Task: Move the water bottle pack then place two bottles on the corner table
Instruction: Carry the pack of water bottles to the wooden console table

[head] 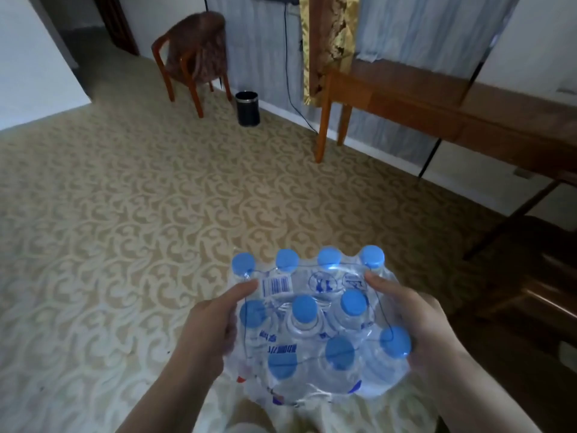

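While both hands carry it, state is as follows:
pack: shrink-wrapped water bottle pack (315,326) held in the air above the carpet (125,214), low centre of view, tops facing the camera
caps: blue caps (304,307) visible through clear film, four along the far row, more in the nearer rows; exact bottle count unclear
film: wrinkled clear plastic with a white barcode label (276,285) and blue print near the far row
left hand: left hand (209,326) closed on the pack's left side, thumb (240,292) lying on the top film next to the barcode, other fingers wrapped under and out of sight
right hand: right hand (418,323) closed on the pack's right side, thumb (379,284) on the top film near the far right cap, palm against the nearest right bottle
table: long wooden table (421,101) against the wall at upper right, well apart from the pack
chair: wooden chair (193,57) with brown cloth draped on it, far left by the wall
bin: black waste bin (247,108) on the carpet between the chair and the table leg
cable: dark cable (287,73) hanging down the wall beside the bin
dark furniture: dark wooden piece (530,292) at right edge, partly in shadow, kind unclear
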The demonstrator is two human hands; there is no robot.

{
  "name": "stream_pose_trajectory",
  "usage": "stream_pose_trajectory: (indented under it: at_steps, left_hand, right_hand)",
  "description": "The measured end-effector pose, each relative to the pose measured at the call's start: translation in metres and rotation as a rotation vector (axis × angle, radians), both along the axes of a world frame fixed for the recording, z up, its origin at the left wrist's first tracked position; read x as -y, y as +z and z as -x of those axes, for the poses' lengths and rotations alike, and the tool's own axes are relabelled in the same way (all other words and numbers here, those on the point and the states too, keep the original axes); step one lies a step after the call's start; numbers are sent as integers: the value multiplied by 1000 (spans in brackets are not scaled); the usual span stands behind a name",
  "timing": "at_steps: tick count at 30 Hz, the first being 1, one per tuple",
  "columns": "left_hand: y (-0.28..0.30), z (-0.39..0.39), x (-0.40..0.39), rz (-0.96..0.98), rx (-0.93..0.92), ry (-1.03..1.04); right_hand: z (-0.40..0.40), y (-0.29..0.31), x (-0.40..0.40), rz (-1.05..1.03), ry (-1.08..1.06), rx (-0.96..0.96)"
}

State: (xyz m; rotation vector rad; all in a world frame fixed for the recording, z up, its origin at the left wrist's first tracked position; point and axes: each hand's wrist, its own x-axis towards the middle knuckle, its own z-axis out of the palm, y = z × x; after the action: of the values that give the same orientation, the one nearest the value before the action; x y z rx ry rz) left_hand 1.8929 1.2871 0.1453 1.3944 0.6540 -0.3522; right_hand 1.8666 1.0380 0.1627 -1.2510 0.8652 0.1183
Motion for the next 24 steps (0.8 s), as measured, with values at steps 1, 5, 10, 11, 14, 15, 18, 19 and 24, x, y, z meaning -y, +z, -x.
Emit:
stream_pose_trajectory:
  at_steps: [1, 5, 10, 11, 14, 15, 18, 19, 24]
  left_hand:
    - [0, -18, 1, 9, 0, -8]
    - [-4, -101, 6, 2, 1, -67]
    - [-4, -202, 10, -80, 0, -159]
    - [-1, -224, 12, -83, 6, -165]
    - [8, -289, 18, -68, 41, -175]
    - [9, -311, 23, -67, 39, -199]
    - [17, -349, 34, -51, 42, -243]
    - [17, -367, 39, -46, 43, -259]
    - [8, -448, 72, -50, 12, -292]
  right_hand:
    - [-17, 1, 2, 5, 1, 1]
    - [-89, 0, 5, 30, -34, -50]
    - [-171, -13, 1, 77, -148, -118]
    - [-189, -13, 1, 73, -164, -120]
    - [-238, -8, 4, 70, -202, -119]
    - [-256, -7, 8, 75, -220, -133]
    - [-289, 1, 17, 104, -224, -120]
    - [-306, 3, 23, 111, -224, -122]
    - [-389, 0, 57, 128, -242, -125]
